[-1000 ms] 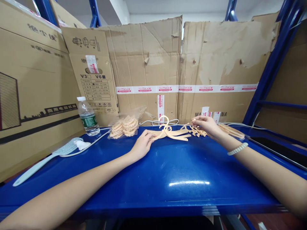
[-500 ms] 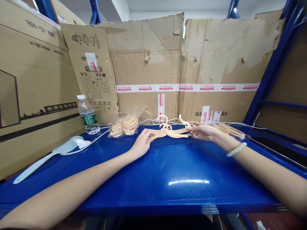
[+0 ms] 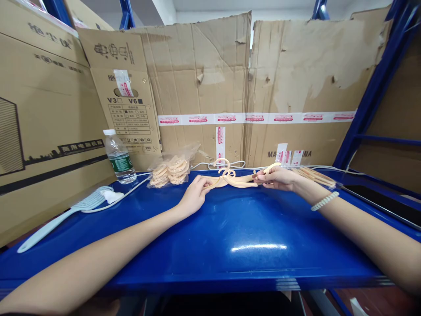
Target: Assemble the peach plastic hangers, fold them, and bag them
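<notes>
At the back middle of the blue tabletop (image 3: 204, 245), cream plastic clothes hangers (image 3: 241, 184) lie together, their curved hooks pointing up. My left hand (image 3: 196, 195) is closed on the left end of a hanger arm. My right hand (image 3: 278, 179) pinches a cream curved piece (image 3: 272, 167), its tip showing above the fingers; the rest is hidden by the hand. The right fingertips are close to the right ends of the hanger arms, and I cannot tell whether they touch them.
A clear bag of beige pieces (image 3: 171, 170) lies left of my hands, with a water bottle (image 3: 120, 160) and a pale blue brush (image 3: 66, 215) farther left. Thin beige sticks (image 3: 315, 177) and a black flat device (image 3: 384, 204) lie right. Cardboard (image 3: 204, 87) stands behind; a white cable runs along it.
The curved piece in my right hand has turned, from leaning up and left to pointing up and right. My left hand stays on the hanger. The view has shifted slightly.
</notes>
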`<state>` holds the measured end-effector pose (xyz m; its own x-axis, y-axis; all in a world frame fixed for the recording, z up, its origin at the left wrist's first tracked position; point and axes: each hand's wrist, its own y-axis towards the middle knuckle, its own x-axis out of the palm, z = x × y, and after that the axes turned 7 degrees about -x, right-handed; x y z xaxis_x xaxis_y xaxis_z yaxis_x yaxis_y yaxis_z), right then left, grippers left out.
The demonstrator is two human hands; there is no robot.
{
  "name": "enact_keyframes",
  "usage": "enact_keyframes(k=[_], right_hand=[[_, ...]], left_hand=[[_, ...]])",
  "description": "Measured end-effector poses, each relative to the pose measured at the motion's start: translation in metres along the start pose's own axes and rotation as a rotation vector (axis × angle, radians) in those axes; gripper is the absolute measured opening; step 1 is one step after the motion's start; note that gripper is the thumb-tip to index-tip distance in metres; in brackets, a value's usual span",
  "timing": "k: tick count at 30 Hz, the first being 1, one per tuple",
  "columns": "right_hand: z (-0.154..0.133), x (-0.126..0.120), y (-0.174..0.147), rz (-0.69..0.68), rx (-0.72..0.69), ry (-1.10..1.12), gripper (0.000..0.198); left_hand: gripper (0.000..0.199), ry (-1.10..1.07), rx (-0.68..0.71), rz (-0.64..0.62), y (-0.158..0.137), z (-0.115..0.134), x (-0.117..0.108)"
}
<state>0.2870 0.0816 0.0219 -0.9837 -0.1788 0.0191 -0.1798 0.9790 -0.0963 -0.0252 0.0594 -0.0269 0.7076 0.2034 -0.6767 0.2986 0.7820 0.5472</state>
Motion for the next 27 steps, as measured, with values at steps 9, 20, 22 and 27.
enact_keyframes(k=[9,20,22,27], right_hand=[[0.002,-0.013,0.003,-0.217,0.085,-0.025,0.008],[0.002,-0.011,-0.001,-0.265,0.129,-0.028,0.015],[0.003,-0.012,0.002,-0.263,0.136,-0.037,0.012],[0.009,-0.010,0.007,-0.219,0.113,-0.056,0.010]], left_hand=[[0.021,-0.012,0.020,0.005,-0.001,0.001,0.000],[0.022,-0.030,0.046,0.041,-0.001,0.003,0.001],[0.022,-0.027,0.056,0.047,-0.001,0.003,0.001],[0.023,-0.019,0.064,0.041,-0.002,0.004,0.000]])
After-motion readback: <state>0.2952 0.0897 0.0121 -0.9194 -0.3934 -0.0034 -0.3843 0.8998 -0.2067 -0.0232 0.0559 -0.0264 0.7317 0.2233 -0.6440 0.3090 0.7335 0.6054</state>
